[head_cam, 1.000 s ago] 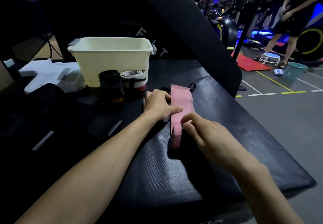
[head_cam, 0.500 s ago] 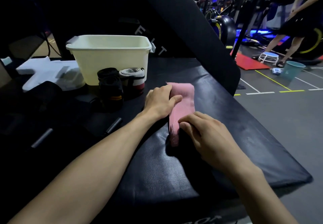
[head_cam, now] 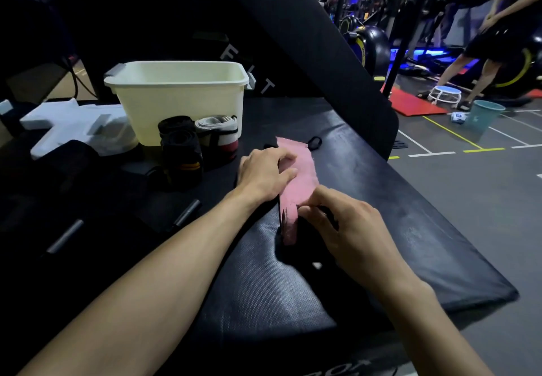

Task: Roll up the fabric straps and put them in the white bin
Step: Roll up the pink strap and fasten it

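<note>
Now showing again, a small black loop (head_cam: 314, 142) peeks past the flat pink fabric strap (head_cam: 299, 167) mid-frame. Left hand (head_cam: 264, 171) presses flat on it; right hand (head_cam: 346, 229) pinches its near end.

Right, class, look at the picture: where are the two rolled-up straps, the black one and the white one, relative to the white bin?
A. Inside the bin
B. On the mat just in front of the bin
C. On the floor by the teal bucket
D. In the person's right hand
B: the black rolled strap and the white rolled strap stand on the black mat against the front wall of the white bin, not inside it.
</note>
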`<state>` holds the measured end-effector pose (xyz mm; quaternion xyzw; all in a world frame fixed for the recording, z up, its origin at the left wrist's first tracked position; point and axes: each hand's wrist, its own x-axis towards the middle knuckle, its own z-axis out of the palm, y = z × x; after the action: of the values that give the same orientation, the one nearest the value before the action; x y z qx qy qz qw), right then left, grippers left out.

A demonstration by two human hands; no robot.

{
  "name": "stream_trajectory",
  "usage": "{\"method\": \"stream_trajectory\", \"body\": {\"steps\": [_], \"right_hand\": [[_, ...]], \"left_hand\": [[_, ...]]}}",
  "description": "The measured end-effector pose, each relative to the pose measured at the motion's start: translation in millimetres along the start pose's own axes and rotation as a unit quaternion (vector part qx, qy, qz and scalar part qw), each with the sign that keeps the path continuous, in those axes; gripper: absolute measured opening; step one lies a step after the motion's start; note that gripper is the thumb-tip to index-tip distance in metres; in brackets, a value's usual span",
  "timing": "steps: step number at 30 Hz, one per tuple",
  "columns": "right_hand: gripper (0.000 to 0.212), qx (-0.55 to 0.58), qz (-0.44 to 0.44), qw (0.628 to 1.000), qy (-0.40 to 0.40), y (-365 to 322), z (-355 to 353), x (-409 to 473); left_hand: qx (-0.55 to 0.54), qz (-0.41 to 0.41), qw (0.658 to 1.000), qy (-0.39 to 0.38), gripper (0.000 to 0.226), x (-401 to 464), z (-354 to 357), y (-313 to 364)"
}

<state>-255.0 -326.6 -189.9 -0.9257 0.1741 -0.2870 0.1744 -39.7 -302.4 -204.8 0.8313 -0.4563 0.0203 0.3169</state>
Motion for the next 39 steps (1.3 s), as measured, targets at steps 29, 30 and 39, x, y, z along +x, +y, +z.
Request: {"method": "stream_trajectory", "body": {"steps": [29,30,39], "right_hand": [[0.040,-0.108,-0.051,0.975,-0.187,-22.7,-27.7,-5.9],[0.038,-0.104,-0.047,0.974,-0.194,-22.8,-26.5,-5.3],[0.036,-0.137,-0.021,0.965,-0.221,-23.9,-18.6,14.0]], "left_hand": [[-0.123,0.031,0.991,-0.036,0.015,7.8,-2.5,-15.7],[-0.125,0.031,0.991,-0.035,0.016,8.3,-2.3,-16.6],[-0.136,0.035,0.989,-0.038,0.016,9.2,-1.2,-19.5]]}}
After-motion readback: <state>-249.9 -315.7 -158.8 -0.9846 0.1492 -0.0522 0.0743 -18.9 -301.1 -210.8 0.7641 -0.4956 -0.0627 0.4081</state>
